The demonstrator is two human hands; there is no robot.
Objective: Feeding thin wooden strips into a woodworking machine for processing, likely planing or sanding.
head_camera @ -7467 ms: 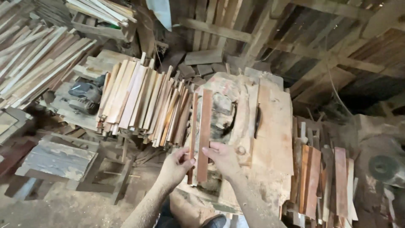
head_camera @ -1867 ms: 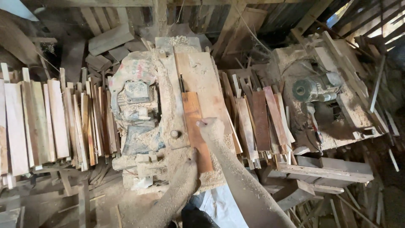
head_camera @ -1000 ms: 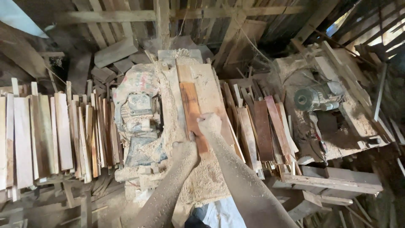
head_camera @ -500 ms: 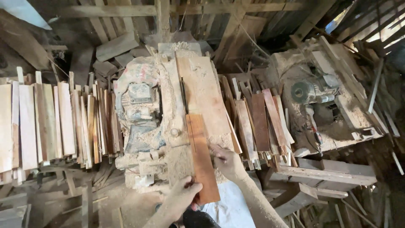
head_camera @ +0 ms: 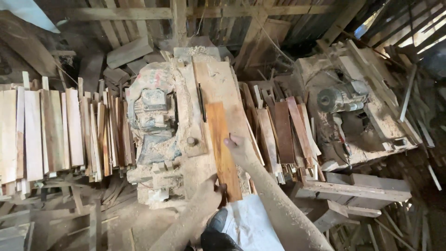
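Note:
A reddish-brown wooden plank (head_camera: 223, 144) lies lengthwise on the dusty table of a bench saw (head_camera: 218, 83), just right of the blade slot (head_camera: 201, 102). My left hand (head_camera: 209, 194) grips the plank's near end by its left edge. My right hand (head_camera: 238, 148) presses on the plank's right edge about halfway along. Both forearms are coated in sawdust. An electric motor (head_camera: 151, 111) sits on the saw's left side.
A row of pale cut planks (head_camera: 55, 130) leans on a rack at the left. Darker boards (head_camera: 283, 132) are stacked right of the saw. A second sawdust-covered machine with a motor (head_camera: 346, 97) stands at the right. Scrap wood litters the floor; a white sack (head_camera: 253, 223) lies below.
The plank was pushed far along the saw table a second ago, then drawn back towards me. Both hands now hold it further forward again than half a second ago.

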